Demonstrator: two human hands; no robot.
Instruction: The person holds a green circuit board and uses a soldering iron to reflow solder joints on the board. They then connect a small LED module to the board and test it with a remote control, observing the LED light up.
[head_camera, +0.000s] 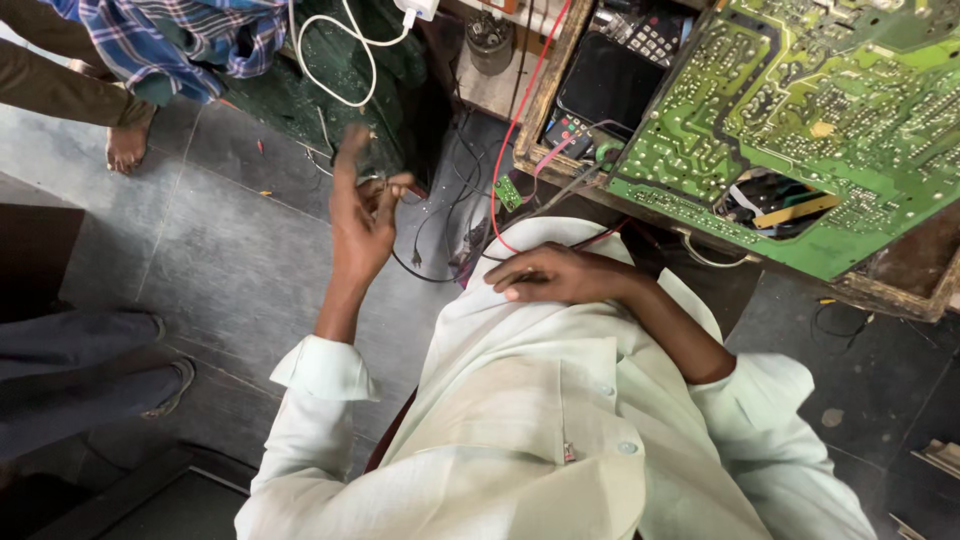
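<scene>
Green circuit board (800, 110), red wire (520, 110), blue-checked cloth (190, 35)

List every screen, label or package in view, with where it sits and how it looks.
Dark blank rectangular screen: top centre, inside the wooden tray, glossy black, unlit.
Grey button panel: just above the screen, small pale keys.
No packages or signs show.

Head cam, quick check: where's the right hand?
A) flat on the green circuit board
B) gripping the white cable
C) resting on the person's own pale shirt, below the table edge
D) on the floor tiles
C: the right hand lies on the pale shirt, short of the green circuit board, while the left hand is raised over the floor.
</scene>
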